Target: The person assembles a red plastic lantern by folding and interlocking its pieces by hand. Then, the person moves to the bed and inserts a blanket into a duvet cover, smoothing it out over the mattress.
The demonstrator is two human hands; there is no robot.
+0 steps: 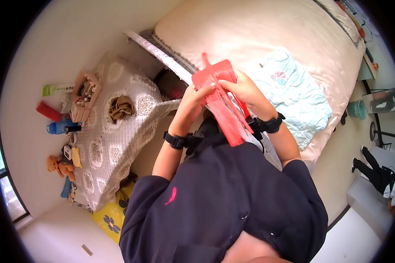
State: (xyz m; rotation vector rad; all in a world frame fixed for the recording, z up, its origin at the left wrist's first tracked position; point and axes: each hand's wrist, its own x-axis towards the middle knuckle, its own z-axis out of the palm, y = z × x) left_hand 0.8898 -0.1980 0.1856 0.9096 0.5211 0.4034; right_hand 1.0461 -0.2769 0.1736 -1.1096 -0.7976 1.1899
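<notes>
Both hands hold a red, ribbed, folded object (216,74) in front of my chest, with a loose flap hanging down toward my shirt. My left hand (193,101) grips its left side, thumb laid over the front. On the right side, my right hand (249,93) has its thumb pressed along the object's middle and its fingers behind it. A narrow red strip sticks up at the top. The fingers behind the object are partly hidden. Black straps circle both wrists.
A bed (197,26) with a light blue quilted cloth (294,98) lies ahead and right. On the left, a lace-covered table (107,151) bears a brown cloth (121,108), pink organizer (84,97) and teddy bear (60,166). Another person (377,173) is at far right.
</notes>
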